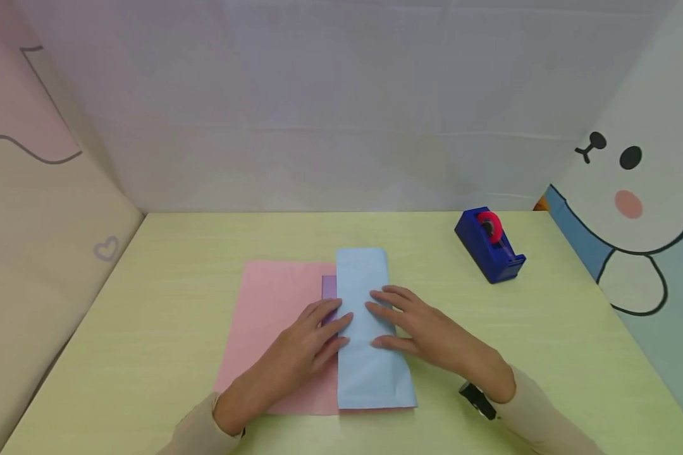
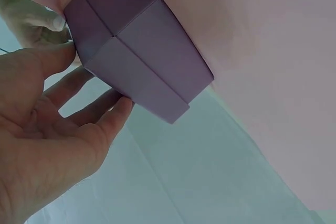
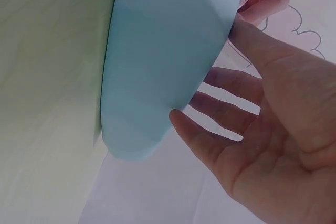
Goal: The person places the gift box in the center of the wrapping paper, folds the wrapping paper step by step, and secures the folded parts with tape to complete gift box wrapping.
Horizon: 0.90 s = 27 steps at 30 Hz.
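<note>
Clock directions are taken from the head view, 12 o'clock pointing to the far wall (image 1: 296,114). The sheet (image 1: 267,309) lies on the table (image 1: 148,328), pink face up. Its blue flap (image 1: 367,379) is folded over at the 3 o'clock side, with a strip of pink showing along the 6 o'clock edge. The purple box (image 1: 329,286) rests on the pink face, near the centre of the sheet; only a strip of it shows, at the flap's 9 o'clock edge, and the flap covers the remainder.

Left hand (image 1: 301,344): positioned at 9 o'clock of the flap. Fingers are spread and unclenched; the tips rest at the flap's edge and touch the box.

Right hand (image 1: 432,330): positioned at 3 o'clock of the flap. Fingers are spread and released from any grip; the tips rest on the blue surface. A black device (image 1: 478,400) is worn at this wrist.

The blue dispenser (image 1: 480,249) stands at 2 o'clock from the sheet, well apart, its nose toward 5 o'clock. It carries a red roll (image 1: 496,225).
</note>
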Each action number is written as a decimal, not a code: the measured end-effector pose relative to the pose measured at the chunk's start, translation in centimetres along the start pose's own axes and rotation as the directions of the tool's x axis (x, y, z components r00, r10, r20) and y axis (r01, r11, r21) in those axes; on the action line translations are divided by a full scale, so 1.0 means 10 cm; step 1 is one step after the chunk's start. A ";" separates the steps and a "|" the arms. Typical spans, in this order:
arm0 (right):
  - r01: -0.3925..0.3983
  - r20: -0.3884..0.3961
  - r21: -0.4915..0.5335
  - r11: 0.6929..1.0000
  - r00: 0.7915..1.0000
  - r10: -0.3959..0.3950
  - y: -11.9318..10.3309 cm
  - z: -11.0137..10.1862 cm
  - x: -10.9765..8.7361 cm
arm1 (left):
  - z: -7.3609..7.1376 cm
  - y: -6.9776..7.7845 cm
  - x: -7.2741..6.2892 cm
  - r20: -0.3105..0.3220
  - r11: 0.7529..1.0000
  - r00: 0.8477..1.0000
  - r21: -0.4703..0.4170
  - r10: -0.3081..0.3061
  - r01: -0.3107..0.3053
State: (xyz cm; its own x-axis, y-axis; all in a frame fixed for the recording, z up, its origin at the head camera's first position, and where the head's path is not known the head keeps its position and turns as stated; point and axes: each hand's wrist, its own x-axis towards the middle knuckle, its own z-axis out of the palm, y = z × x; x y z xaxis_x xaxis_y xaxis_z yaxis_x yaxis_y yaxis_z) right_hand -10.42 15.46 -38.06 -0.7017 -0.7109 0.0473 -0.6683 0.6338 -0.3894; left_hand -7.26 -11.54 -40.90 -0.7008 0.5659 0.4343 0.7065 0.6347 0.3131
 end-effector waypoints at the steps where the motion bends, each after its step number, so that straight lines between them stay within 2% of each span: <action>1: -0.001 -0.003 -0.002 1.000 1.000 0.001 0.00 0.00 0.00 | 0.00 0.00 0.00 0.002 1.000 1.000 0.002 -0.004 0.004; 6: 0.008 -0.033 -0.022 1.000 0.999 -0.009 0.01 0.02 -0.01 | -0.01 0.02 0.00 -0.029 0.999 1.000 0.040 0.002 0.000; 12: 0.027 -0.066 -0.032 0.999 0.997 -0.029 0.03 0.05 -0.01 | -0.06 -0.02 -0.06 -0.118 0.995 0.993 0.101 0.011 0.001; 15: 0.038 -0.079 -0.043 0.998 0.996 -0.042 0.04 0.06 -0.01 | -0.09 -0.06 -0.12 -0.163 0.993 0.987 0.118 -0.006 0.026; 21: 0.037 -0.090 -0.056 0.998 0.995 -0.042 0.03 0.05 -0.01 | -0.16 -0.13 -0.24 -0.211 0.986 0.972 0.114 -0.098 0.124; 27: 0.034 -0.087 -0.040 0.999 0.995 -0.038 0.02 0.05 0.00 | -0.21 -0.18 -0.31 -0.211 0.963 0.953 0.112 -0.217 0.244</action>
State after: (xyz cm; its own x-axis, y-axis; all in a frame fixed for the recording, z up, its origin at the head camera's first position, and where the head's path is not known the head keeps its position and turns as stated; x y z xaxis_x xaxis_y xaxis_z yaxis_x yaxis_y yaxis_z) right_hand -10.41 15.46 -38.64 -0.6948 -0.7051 0.1419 -0.7015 0.6208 -0.3500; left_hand -6.14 -15.53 -41.06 -0.8005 0.2903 0.5244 0.4983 0.8086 0.3129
